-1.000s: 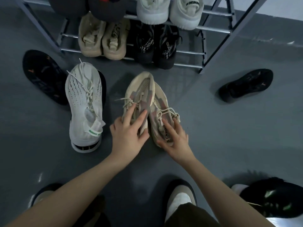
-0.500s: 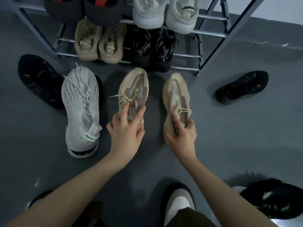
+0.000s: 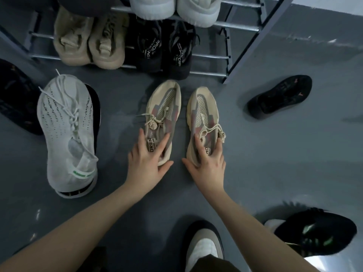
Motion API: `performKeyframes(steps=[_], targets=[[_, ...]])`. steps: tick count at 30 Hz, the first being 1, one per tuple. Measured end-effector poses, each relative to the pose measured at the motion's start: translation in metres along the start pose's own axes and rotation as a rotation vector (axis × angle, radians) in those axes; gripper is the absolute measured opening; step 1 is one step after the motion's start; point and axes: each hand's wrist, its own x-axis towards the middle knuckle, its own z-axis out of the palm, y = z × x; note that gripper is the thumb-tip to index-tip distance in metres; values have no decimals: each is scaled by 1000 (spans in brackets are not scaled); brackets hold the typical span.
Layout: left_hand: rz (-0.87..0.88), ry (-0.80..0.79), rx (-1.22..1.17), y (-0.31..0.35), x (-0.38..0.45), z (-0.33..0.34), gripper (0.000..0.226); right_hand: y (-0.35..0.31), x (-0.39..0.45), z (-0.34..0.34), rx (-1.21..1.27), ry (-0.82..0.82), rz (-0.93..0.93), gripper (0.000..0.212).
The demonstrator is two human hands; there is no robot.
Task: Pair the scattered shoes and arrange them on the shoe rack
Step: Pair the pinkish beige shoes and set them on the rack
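Two beige sneakers with pink and grey panels stand side by side on the grey floor, toes toward the rack. My left hand [image 3: 146,160] grips the heel of the left beige sneaker [image 3: 164,107], fingers inside its opening. My right hand [image 3: 208,160] grips the heel of the right beige sneaker [image 3: 201,108] the same way. The metal shoe rack [image 3: 243,28] stands just beyond them, with a tan pair [image 3: 90,42] and a black pair [image 3: 163,50] on its low shelf and a white pair [image 3: 174,6] above.
A white knit sneaker [image 3: 66,130] lies left of my hands, partly over a dark shoe. A black shoe [image 3: 15,99] lies at the far left, another black shoe [image 3: 280,96] at the right. A black and green shoe [image 3: 318,234] sits bottom right. My own foot [image 3: 204,246] is below.
The two beige sneakers were pressed together; I pulled them apart, turned them upright and set them parallel, a little closer to the rack. My fingers slid into their heel openings.
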Motion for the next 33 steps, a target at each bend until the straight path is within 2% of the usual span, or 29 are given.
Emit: performKeyframes(steps=[2, 6, 11, 17, 24, 33], targets=[[6, 2, -18, 1, 3, 2, 75, 1, -1, 3, 22, -1, -37, 72], [18, 9, -57, 3, 8, 1, 66, 3, -1, 4, 78, 9, -86, 57], [40, 66, -136, 5, 12, -24, 50, -10, 0, -11, 117, 35, -109, 45], [57, 166, -192, 7, 2, -75, 49, -55, -9, -49, 168, 141, -133, 42], [120, 332, -276, 10, -16, -146, 43, -105, -21, -110, 225, 288, -238, 45], [158, 533, -274, 8, -25, -251, 46, -185, -21, -181, 218, 450, -397, 42]])
